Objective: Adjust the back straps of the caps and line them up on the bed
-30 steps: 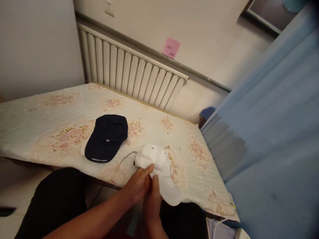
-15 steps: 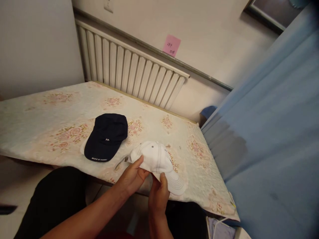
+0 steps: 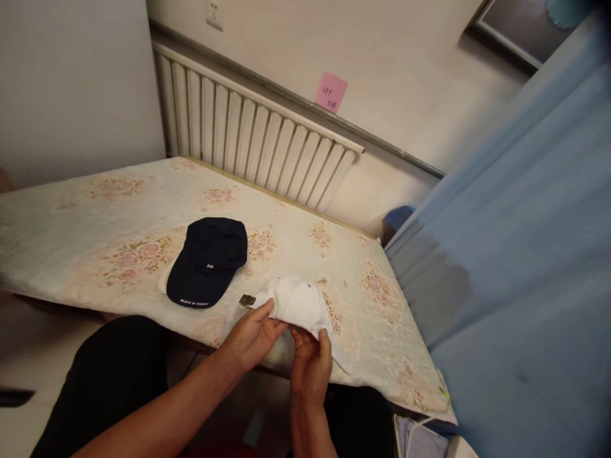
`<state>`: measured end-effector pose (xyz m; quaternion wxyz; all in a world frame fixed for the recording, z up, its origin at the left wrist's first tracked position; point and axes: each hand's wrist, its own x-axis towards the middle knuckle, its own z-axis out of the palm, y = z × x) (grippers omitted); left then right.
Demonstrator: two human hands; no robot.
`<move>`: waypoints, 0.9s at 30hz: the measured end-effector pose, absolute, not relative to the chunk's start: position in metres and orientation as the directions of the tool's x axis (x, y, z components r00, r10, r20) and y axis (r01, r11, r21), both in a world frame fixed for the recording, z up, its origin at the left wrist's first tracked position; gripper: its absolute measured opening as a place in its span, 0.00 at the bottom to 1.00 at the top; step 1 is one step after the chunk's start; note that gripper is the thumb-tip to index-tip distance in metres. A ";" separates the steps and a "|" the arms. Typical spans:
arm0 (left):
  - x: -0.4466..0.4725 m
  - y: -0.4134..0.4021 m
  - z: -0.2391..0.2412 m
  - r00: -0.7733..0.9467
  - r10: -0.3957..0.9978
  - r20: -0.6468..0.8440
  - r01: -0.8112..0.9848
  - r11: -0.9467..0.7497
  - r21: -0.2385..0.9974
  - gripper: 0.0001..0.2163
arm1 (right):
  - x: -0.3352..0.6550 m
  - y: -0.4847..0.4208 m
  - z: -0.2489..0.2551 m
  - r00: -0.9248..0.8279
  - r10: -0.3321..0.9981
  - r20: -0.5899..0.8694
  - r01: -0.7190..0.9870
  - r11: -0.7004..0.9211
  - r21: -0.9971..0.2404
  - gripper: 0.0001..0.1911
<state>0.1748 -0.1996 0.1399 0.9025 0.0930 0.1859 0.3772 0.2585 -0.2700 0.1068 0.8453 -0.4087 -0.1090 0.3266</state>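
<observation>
Both hands grip the white cap (image 3: 298,305) at the near edge of the table (image 3: 95,242), toward 6 o'clock: the left hand (image 3: 251,337) pinches the crown's left rim, thumb on top, while the right hand (image 3: 312,369) clasps the fabric from below near the brim. Held from both sides like this, the crown looks folded flat, probably so it keeps its shape; its small metal buckle (image 3: 247,300) pokes out at 9 o'clock of the crown. The navy cap (image 3: 207,261) lies flat at 10 o'clock, apart from the white one, with small white lettering on crown and brim too blurred to read. A pink sticky note (image 3: 331,93) on the wall carries handwritten digits, unreadable.
</observation>
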 end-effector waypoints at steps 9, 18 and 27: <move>0.179 -0.212 0.124 0.719 0.642 -0.266 -0.570 0.764 0.303 0.18 | 0.252 -0.260 0.111 0.673 0.736 -0.073 -0.573 0.457 -0.680 0.27; 0.175 -0.205 0.123 0.667 0.677 -0.311 -0.598 0.735 0.319 0.13 | 0.258 -0.261 0.113 0.626 0.777 -0.065 -0.622 0.448 -0.642 0.25; 0.172 -0.198 0.116 0.582 0.721 -0.375 -0.660 0.689 0.300 0.07 | 0.263 -0.264 0.112 0.627 0.777 -0.056 -0.646 0.479 -0.594 0.26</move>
